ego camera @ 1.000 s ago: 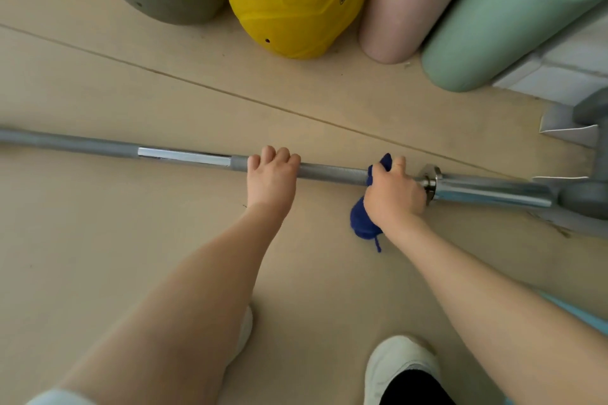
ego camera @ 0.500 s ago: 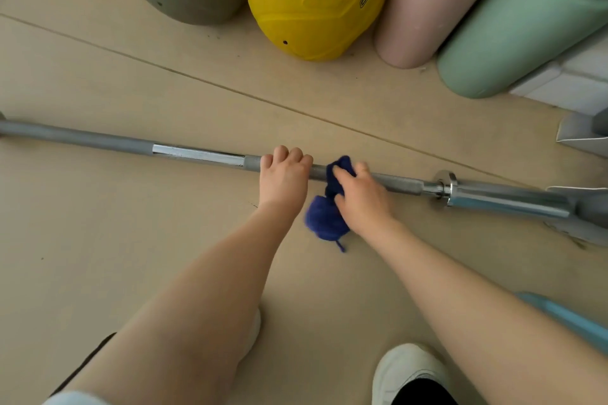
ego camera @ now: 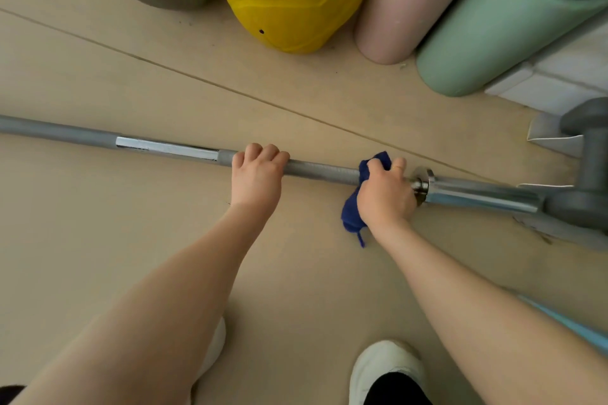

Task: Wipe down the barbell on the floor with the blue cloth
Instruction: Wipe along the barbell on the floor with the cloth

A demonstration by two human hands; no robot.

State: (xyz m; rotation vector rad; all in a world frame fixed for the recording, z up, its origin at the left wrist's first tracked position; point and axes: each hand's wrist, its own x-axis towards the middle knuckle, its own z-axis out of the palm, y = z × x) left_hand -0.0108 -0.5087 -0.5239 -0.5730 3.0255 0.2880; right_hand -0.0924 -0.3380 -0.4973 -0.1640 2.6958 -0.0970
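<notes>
Barbell (ego camera: 322,171) lies flat on the floor (ego camera: 98,240), from the left edge across to the right, where its end sits by a grey stand (ego camera: 589,174). The shaft is a thin round metal rod, dull grey for the most part, with one bright polished band on the left and a shiny sleeve after the collar (ego camera: 422,182). The right hand (ego camera: 386,197) grips the cloth (ego camera: 353,207) around the shaft just beside the collar, probably so the fabric touches the rod on all sides; a loose soft fold hangs down to the floor. The left hand (ego camera: 258,177) has its fingers curled over the shaft, I think to stop the bar from rolling. Behind stand a yellow plastic jug (ego camera: 292,0) and smooth pink (ego camera: 408,6) and green (ego camera: 506,23) rolls, near but apart from the bar.
</notes>
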